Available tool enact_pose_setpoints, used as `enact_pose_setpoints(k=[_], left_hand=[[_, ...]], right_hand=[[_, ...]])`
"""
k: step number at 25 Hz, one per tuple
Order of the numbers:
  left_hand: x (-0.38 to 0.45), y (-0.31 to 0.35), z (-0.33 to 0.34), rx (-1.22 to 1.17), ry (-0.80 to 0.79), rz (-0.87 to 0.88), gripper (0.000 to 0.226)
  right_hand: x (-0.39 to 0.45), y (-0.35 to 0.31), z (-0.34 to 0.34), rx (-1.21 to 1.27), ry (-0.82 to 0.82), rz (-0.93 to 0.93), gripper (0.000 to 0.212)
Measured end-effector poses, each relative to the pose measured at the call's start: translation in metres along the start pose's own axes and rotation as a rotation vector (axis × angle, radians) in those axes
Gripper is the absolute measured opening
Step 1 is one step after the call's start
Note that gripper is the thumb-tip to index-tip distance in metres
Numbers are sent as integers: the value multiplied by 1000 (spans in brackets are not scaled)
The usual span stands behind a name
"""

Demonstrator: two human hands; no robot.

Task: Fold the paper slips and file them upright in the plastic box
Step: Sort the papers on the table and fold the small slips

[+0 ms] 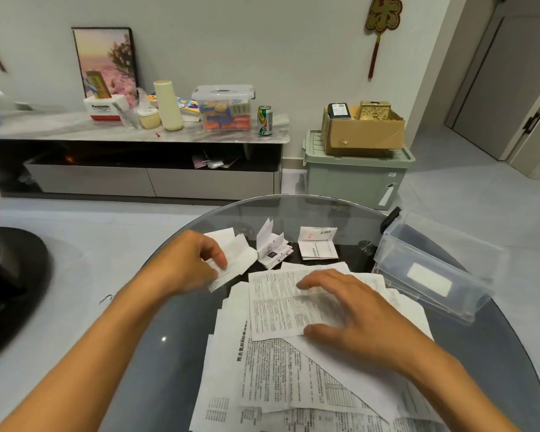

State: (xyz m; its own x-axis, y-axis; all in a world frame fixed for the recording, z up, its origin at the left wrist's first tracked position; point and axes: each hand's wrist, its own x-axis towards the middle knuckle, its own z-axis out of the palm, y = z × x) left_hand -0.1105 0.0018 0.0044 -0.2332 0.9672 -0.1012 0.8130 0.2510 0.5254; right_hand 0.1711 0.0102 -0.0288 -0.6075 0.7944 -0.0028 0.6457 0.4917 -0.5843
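Note:
A heap of printed paper slips [281, 378] covers the middle of the round glass table [169, 344]. My right hand [356, 313] lies flat with spread fingers on the top slip [275, 307]. My left hand [190, 260] pinches a small white slip [228, 272] at the heap's far left corner. Folded slips [273, 247] and another folded slip [317, 244] sit at the table's far side. The clear plastic box [430, 269] lies on the table's right edge, open toward me; a white label shows on it, and I cannot tell what is inside.
A black chair [10, 285] stands at the left. A green storage bin [356, 173] with a cardboard box [365, 132] on top is behind the table. A low cabinet [138, 132] along the wall carries a lidded container, a can and bottles.

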Motion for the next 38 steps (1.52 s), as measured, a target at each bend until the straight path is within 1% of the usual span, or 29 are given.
enact_pose_setpoints(k=[1,2,3,7,8,10,11,12,13,14,15,16,17,18,19,20,21,22,24,25,26,28,30,32,33,34,35,37,38], left_hand=[[4,-11,0,53,-25,-42,29],[6,-18,4,74,-61,-70,27],[9,-23,8,96,-77,-81,25],[14,-25,15,271,-11,-45,20],[13,-21,14,310,-4,-43,21],[11,-12,11,277,48,-5,18],[8,-4,10,188,112,50,16],[4,7,10,29,184,126,16],[-1,20,10,-210,245,210,16],[-7,34,11,-506,245,266,12],[-14,47,13,-783,166,295,14],[-19,57,17,-998,52,287,35],[-22,63,22,-1134,-67,235,58],[-25,68,28,-1202,-178,179,69],[-29,70,32,-1229,-269,147,64],[-30,70,36,-1217,-312,112,52],[-32,72,38,-1184,-306,60,41],[-32,71,39,-1152,-268,11,32],[-31,70,41,-1136,-210,-45,25],[-31,70,41,-1172,-209,-57,25],[-31,71,40,-1214,-212,-73,27],[-32,73,37,-1290,-180,-82,29],[-30,72,37,-1404,-166,-52,22],[-31,72,36,-1478,-174,-6,21],[-31,72,37,-1471,-170,16,19],[-31,72,39,-1453,-161,27,22],[-31,73,40,-1431,-153,26,32],[-31,71,47,-1359,-138,-27,45],[-32,70,51,-1278,-126,-57,43]], right_hand=[[-1,1,2,-125,-82,-33,51],[-2,2,5,-175,-134,-42,51],[-3,3,7,-198,-136,-48,48],[-1,3,6,-242,-3,-79,20],[-1,3,5,-207,15,-72,18],[-1,4,4,-78,79,-45,31],[0,2,0,2,140,-21,34],[0,0,-4,126,221,11,32],[-1,-4,-11,331,311,45,27],[-2,-8,-18,617,379,72,20],[-3,-12,-25,918,401,107,15],[-5,-14,-29,1164,380,126,17],[-7,-15,-32,1309,358,142,22],[-7,-15,-32,1382,349,165,24],[-7,-16,-32,1420,347,189,25],[-6,-14,-31,1425,360,214,25],[-5,-14,-30,1375,377,241,23],[-5,-13,-30,1255,397,272,19],[-4,-12,-29,999,413,316,16],[-4,-12,-29,950,417,326,18],[-4,-11,-29,958,420,324,22],[-4,-11,-32,1146,409,329,30],[-4,-10,-36,1345,384,331,26],[-4,-8,-36,1361,352,330,17],[-4,-7,-34,1324,337,334,15],[-3,-7,-31,1284,334,336,17],[-2,-8,-30,1267,337,334,20],[-2,-11,-27,1314,362,314,27],[-2,-11,-26,1352,375,297,30]])
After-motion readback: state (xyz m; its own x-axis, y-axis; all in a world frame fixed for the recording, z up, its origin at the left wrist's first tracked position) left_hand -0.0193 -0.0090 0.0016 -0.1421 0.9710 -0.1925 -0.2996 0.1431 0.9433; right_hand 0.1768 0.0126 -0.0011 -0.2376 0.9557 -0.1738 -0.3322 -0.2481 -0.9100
